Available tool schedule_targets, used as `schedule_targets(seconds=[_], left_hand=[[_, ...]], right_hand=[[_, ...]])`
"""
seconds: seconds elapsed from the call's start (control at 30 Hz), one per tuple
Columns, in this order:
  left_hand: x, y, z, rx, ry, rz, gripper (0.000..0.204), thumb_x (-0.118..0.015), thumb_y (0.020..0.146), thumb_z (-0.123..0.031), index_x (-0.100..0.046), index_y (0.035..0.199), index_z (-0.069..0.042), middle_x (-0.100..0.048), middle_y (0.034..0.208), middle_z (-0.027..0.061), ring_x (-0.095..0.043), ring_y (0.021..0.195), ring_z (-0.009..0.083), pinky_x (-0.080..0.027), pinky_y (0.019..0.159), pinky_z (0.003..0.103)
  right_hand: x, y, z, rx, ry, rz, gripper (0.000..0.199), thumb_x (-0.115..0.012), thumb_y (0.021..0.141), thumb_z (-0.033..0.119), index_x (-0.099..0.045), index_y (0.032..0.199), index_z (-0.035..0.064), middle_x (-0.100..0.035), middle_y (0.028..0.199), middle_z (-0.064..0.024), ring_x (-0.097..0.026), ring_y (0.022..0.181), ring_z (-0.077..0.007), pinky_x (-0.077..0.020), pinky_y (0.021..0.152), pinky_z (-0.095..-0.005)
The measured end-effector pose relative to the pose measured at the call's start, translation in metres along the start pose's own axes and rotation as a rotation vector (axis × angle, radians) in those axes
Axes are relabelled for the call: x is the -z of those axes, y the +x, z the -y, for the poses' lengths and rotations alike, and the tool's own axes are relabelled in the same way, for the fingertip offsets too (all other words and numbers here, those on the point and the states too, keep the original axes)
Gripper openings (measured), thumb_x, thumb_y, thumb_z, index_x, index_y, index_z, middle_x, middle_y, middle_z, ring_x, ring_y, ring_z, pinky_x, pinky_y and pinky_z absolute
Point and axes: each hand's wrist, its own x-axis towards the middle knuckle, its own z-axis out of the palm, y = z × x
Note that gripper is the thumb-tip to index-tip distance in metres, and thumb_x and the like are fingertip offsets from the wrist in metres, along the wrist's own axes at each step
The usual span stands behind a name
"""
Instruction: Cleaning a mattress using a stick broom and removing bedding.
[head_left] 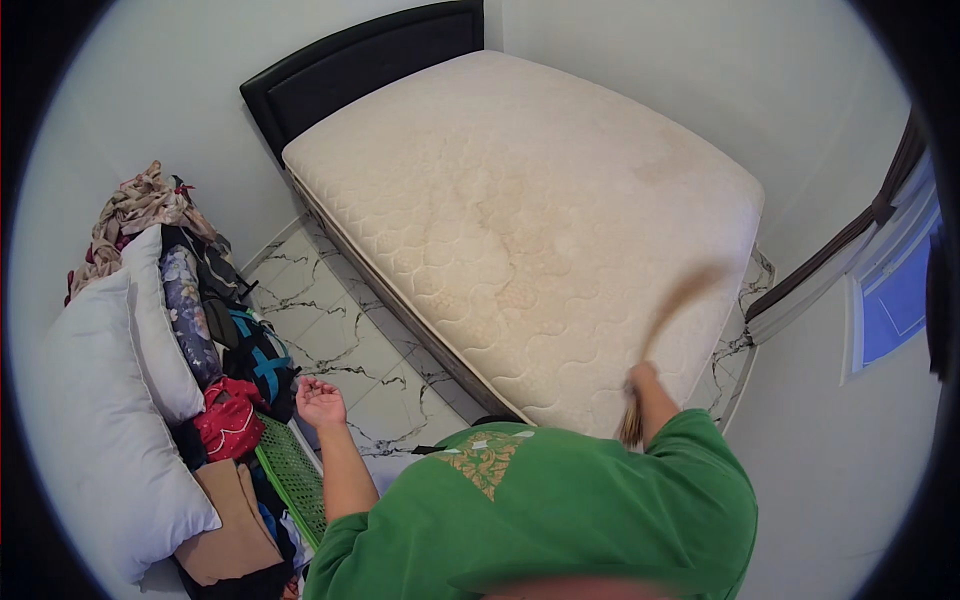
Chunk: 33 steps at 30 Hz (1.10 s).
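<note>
My right hand (644,377) grips a stick whisk broom (684,297) near the front right of the bare mattress (450,200). Its brown bristles fan away over the mattress and are smeared by motion; the bound end sticks out below my fist. Whether the bristles touch the fabric, I cannot tell. The cream quilted mattress has several faint yellowish stains. Off to the left, my left hand (320,402) is held palm up above the floor, its fingers loosely curled and apart, with nothing in it.
A black headboard (370,65) stands at the far end. Along the left are white pillows (110,400), folded clothes (230,520), a dark backpack (262,350) and a green plastic basket (292,475). Marble-patterned tiles (330,310) border the bed. A curtained window (893,310) is at right.
</note>
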Motion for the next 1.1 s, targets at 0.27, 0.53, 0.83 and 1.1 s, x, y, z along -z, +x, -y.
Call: schedule_targets(seconds=[0.27,0.53,0.83,1.1], left_hand=[[0.006,-0.021,0.001,-0.065,0.037,-0.022,0.015,-0.050,0.074,-0.020,-0.054,0.083,-0.008,-0.052,0.074,0.0008,-0.047,0.064,0.0120,-0.038,0.057,0.024],[0.015,-0.060,0.048,-0.007,0.108,-0.109,0.012,-0.051,0.073,-0.020,-0.053,0.080,-0.010,-0.052,0.073,-0.0001,-0.047,0.064,0.0107,-0.037,0.056,0.022],[0.020,-0.141,0.133,0.095,0.167,-0.170,0.016,-0.054,0.071,-0.019,-0.051,0.084,-0.011,-0.048,0.072,-0.0022,-0.045,0.062,0.0101,-0.036,0.055,0.022],[0.035,-0.223,0.158,0.176,0.218,-0.128,0.016,-0.054,0.071,-0.018,-0.051,0.086,-0.011,-0.048,0.073,-0.0020,-0.045,0.062,0.0101,-0.037,0.055,0.021]], right_hand=[[0.202,-0.148,0.036,0.378,-0.145,-0.260,0.026,-0.043,0.070,0.006,-0.048,0.095,0.0044,-0.057,0.078,-0.0171,-0.056,0.076,-0.0305,-0.0438,0.064,-0.0412],[0.030,-0.062,-0.113,-0.099,0.202,-0.233,0.021,-0.051,0.067,0.015,-0.057,0.079,-0.0019,-0.058,0.080,-0.0189,-0.057,0.077,-0.0318,-0.0446,0.067,-0.0378],[0.166,-0.200,-0.169,0.168,-0.109,-0.169,0.025,-0.046,0.069,0.009,-0.052,0.093,0.0086,-0.057,0.082,-0.0195,-0.056,0.075,-0.0327,-0.0438,0.066,-0.0405],[0.022,-0.184,-0.173,0.329,0.090,-0.057,0.026,-0.048,0.067,0.011,-0.052,0.091,0.0028,-0.056,0.086,-0.0188,-0.054,0.082,-0.0328,-0.0427,0.072,-0.0400]])
